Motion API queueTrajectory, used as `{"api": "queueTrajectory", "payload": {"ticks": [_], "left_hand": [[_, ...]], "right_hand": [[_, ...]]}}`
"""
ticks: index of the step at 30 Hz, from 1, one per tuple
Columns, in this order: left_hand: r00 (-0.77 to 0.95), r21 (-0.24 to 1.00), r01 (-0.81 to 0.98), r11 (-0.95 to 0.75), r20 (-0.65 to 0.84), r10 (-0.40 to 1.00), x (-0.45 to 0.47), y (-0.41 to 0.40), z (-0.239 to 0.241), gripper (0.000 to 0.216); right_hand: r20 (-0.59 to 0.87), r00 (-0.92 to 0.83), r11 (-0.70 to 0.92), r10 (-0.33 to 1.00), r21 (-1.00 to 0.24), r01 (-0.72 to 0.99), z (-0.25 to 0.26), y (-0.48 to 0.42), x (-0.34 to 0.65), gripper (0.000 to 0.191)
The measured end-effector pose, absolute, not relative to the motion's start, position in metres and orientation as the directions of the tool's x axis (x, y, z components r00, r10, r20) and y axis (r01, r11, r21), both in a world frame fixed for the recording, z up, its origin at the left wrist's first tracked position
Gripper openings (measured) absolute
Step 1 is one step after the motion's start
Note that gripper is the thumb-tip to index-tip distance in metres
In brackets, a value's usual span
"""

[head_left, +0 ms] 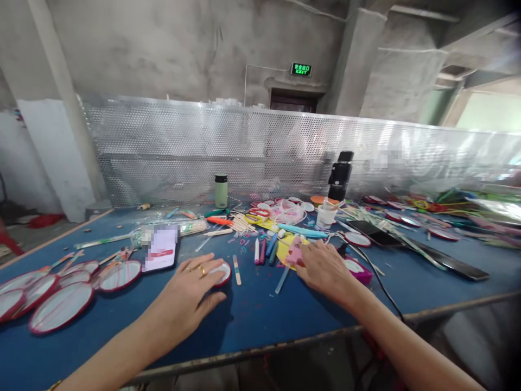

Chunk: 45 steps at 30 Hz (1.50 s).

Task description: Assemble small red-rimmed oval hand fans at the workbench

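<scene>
My left hand (195,285) is low over the table, palm down, with fingers stretched and the thumb apart. Its fingertips partly cover a small round white disc (223,274) with a red rim; whether they press on it I cannot tell. My right hand (325,269) has its fingers bent around a pink patterned glue gun (295,251), partly hidden by them. From its near end a translucent glue stick (281,280) points towards me. Between my hands lies a flat wooden stick (236,270) with a coloured mark.
Red-rimmed white discs (63,307) overlap at the left beside a phone (161,251). Several markers (264,251), scissors (260,216) and wooden sticks (243,221) clutter the middle. A green bottle (221,191), white cup (325,217) and black flask (341,176) stand behind. A black cord (382,288) crosses the right.
</scene>
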State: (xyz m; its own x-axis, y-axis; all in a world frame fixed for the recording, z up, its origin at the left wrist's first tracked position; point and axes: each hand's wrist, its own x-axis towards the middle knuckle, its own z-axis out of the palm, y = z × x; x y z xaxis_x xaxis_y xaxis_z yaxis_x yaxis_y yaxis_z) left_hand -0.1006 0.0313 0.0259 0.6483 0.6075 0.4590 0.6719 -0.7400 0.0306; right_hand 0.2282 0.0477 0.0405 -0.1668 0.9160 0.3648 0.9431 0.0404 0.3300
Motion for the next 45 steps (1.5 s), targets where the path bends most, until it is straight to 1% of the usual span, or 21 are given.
{"api": "queueTrajectory", "payload": {"ticks": [4, 10, 12, 16, 20, 22, 25, 28, 30, 32, 33, 34, 36, 37, 38, 40, 42, 43, 45], "left_hand": [[0.612, 0.034, 0.692, -0.721, 0.502, 0.611, -0.107, 0.031, 0.028, 0.025], [0.637, 0.017, 0.650, -0.760, 0.534, 0.556, -0.106, 0.030, 0.018, 0.026], [0.651, -0.001, 0.635, -0.773, 0.540, 0.534, -0.105, 0.034, 0.013, 0.029], [0.669, -0.027, 0.615, -0.788, 0.547, 0.503, -0.103, 0.038, 0.009, 0.029], [0.695, -0.044, 0.611, -0.791, 0.509, 0.508, -0.098, 0.031, 0.014, 0.025], [0.706, -0.035, 0.614, -0.789, 0.472, 0.528, -0.094, 0.024, 0.018, 0.023], [0.706, 0.006, 0.632, -0.775, 0.408, 0.579, -0.088, 0.017, 0.022, 0.022], [0.709, 0.041, 0.640, -0.767, 0.354, 0.610, -0.082, 0.016, 0.025, 0.021], [0.712, 0.046, 0.642, -0.765, 0.333, 0.618, -0.078, 0.017, 0.026, 0.021], [0.719, 0.040, 0.642, -0.766, 0.313, 0.620, -0.076, 0.017, 0.028, 0.023], [0.724, 0.036, 0.641, -0.767, 0.302, 0.620, -0.075, 0.017, 0.030, 0.024], [0.728, 0.034, 0.640, -0.767, 0.292, 0.620, -0.074, 0.016, 0.031, 0.024], [0.733, 0.030, 0.638, -0.769, 0.281, 0.619, -0.072, 0.015, 0.033, 0.024], [0.735, 0.028, 0.636, -0.771, 0.282, 0.616, -0.072, 0.015, 0.033, 0.025], [0.739, 0.026, 0.631, -0.776, 0.285, 0.610, -0.071, 0.015, 0.033, 0.027], [0.748, 0.017, 0.619, -0.785, 0.292, 0.596, -0.068, 0.016, 0.032, 0.036], [0.756, 0.007, 0.610, -0.792, 0.295, 0.584, -0.066, 0.017, 0.029, 0.044], [0.759, 0.004, 0.607, -0.795, 0.294, 0.581, -0.065, 0.018, 0.027, 0.045], [0.760, 0.003, 0.605, -0.797, 0.298, 0.578, -0.064, 0.020, 0.024, 0.046]], "right_hand": [[0.346, -0.112, 0.009, 0.932, 0.285, 0.958, 0.044, 0.045, 0.230, 0.033], [0.355, 0.020, -0.119, 0.935, 0.260, 0.958, 0.058, 0.024, 0.231, 0.030], [0.355, 0.004, -0.100, 0.935, 0.254, 0.962, 0.061, 0.019, 0.231, 0.030], [0.321, -0.107, 0.011, 0.941, 0.287, 0.958, 0.057, 0.022, 0.229, 0.029], [0.313, -0.091, -0.012, 0.945, 0.310, 0.951, 0.048, 0.033, 0.228, 0.036], [0.304, -0.090, -0.009, 0.948, 0.310, 0.951, 0.045, 0.037, 0.230, 0.039], [0.303, -0.131, 0.026, 0.944, 0.327, 0.945, 0.043, 0.042, 0.235, 0.032], [0.342, -0.190, 0.066, 0.920, 0.344, 0.937, 0.041, 0.046, 0.243, 0.026], [0.386, -0.198, 0.072, 0.901, 0.318, 0.945, 0.043, 0.046, 0.248, 0.026], [0.453, -0.193, 0.089, 0.871, 0.241, 0.966, 0.048, 0.042, 0.254, 0.027], [0.494, -0.193, 0.122, 0.848, 0.173, 0.977, 0.053, 0.038, 0.256, 0.027], [0.533, -0.197, 0.181, 0.823, 0.082, 0.980, 0.059, 0.033, 0.257, 0.029], [0.582, -0.161, 0.302, 0.797, -0.154, 0.941, 0.072, 0.020, 0.259, 0.037], [0.570, -0.143, 0.353, 0.809, -0.277, 0.894, 0.078, 0.014, 0.260, 0.041], [0.544, -0.093, 0.358, 0.834, -0.406, 0.841, 0.083, 0.008, 0.261, 0.045], [0.408, 0.004, 0.289, 0.913, -0.653, 0.700, 0.089, 0.000, 0.260, 0.046], [0.309, 0.020, 0.271, 0.951, -0.861, 0.431, 0.089, -0.003, 0.258, 0.043], [0.280, 0.005, 0.267, 0.960, -0.922, 0.279, 0.087, -0.002, 0.256, 0.041], [0.236, -0.052, 0.239, 0.970, -0.970, 0.048, 0.083, 0.002, 0.248, 0.039]]}}
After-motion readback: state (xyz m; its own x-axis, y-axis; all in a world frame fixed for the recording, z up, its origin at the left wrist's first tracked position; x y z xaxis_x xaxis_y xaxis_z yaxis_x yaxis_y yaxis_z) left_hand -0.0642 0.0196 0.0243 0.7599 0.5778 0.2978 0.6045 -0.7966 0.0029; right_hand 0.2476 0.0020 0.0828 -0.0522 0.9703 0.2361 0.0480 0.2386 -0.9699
